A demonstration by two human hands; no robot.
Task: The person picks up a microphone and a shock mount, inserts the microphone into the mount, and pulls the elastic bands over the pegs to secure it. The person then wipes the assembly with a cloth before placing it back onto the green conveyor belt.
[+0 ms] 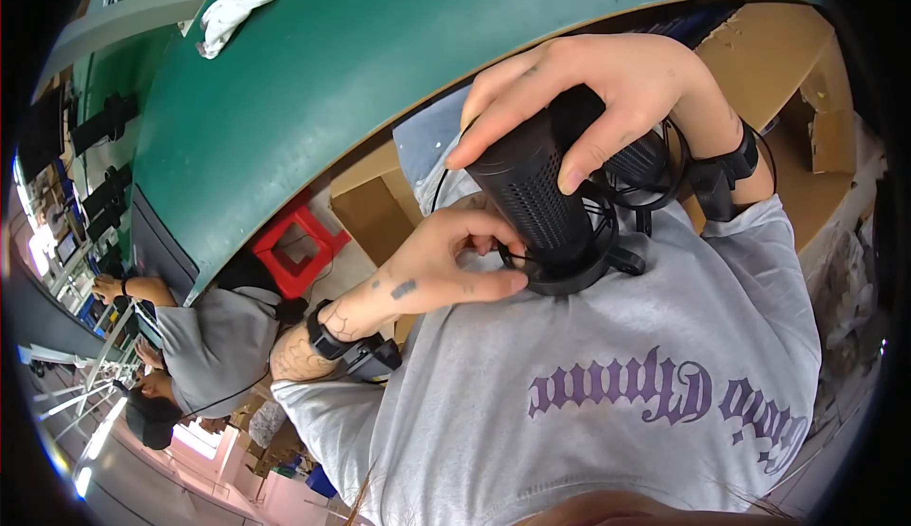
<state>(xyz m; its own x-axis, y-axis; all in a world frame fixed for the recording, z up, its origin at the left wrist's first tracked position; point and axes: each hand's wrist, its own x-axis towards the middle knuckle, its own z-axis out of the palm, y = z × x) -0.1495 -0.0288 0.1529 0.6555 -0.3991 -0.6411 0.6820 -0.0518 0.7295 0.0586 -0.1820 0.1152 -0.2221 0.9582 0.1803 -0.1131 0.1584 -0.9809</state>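
Note:
Close to my chest is a black cylinder-shaped device [531,184] with a perforated grille and a round base ring [569,277]; its exact kind I cannot make out. My right hand [607,89] spans its upper end from above, thumb on the near side and fingers on the far side. Down at the base end, my left hand [446,255] pinches the rim between thumb and bent fingers. A second black perforated part [641,160] sits beside it under my right wrist, with thin black cable [676,170] looped around it.
A green worktable [380,42] curves across the far side, with a crumpled white cloth [242,9] and a pale metal bracket [142,28] on it. Open cardboard boxes [773,56] stand at the right. A red stool [299,251] and another person [218,336] are at the left.

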